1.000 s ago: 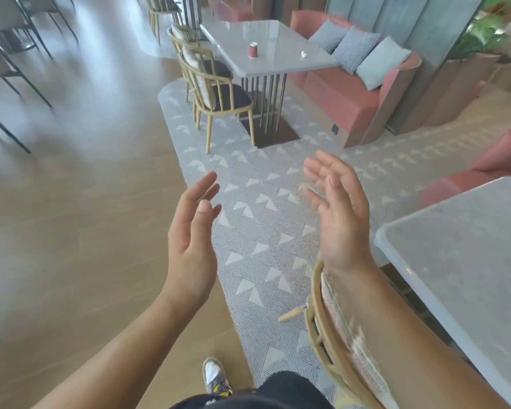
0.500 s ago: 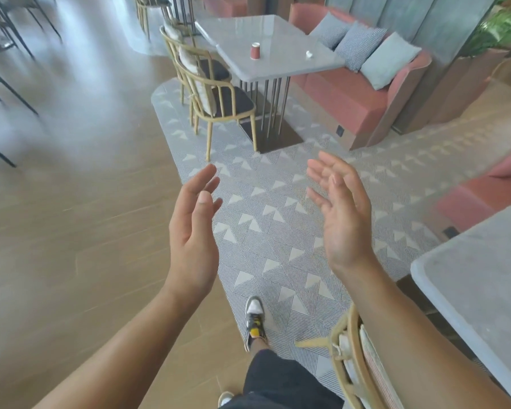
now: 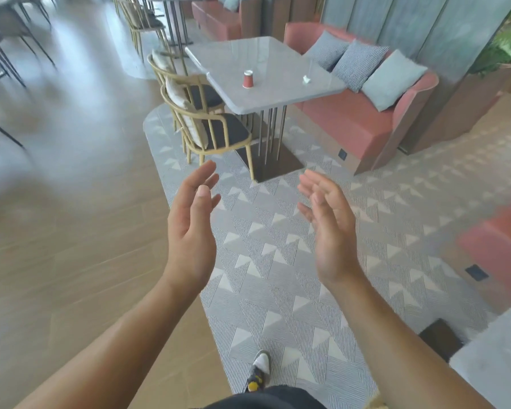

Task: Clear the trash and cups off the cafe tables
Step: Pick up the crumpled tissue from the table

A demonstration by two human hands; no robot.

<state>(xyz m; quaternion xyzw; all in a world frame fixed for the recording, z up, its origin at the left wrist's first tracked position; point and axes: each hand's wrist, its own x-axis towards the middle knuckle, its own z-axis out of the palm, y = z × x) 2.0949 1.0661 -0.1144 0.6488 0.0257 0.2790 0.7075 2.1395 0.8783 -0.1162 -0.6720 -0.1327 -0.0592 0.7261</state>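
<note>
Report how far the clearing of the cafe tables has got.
Done: nothing this view can confirm; only a corner of the near table shows. In hand: nothing, the left hand and right hand are both open and empty, held over the rug. Left: the red cup and a small white scrap sit apart on the grey table ahead, beyond reach from here.

Grey stone-topped table [image 3: 278, 57], rectangular, on thin metal legs. On top: red paper cup [image 3: 248, 79], upright, near the left edge; small crumpled white scrap [image 3: 306, 80], well apart, near the right edge
</note>
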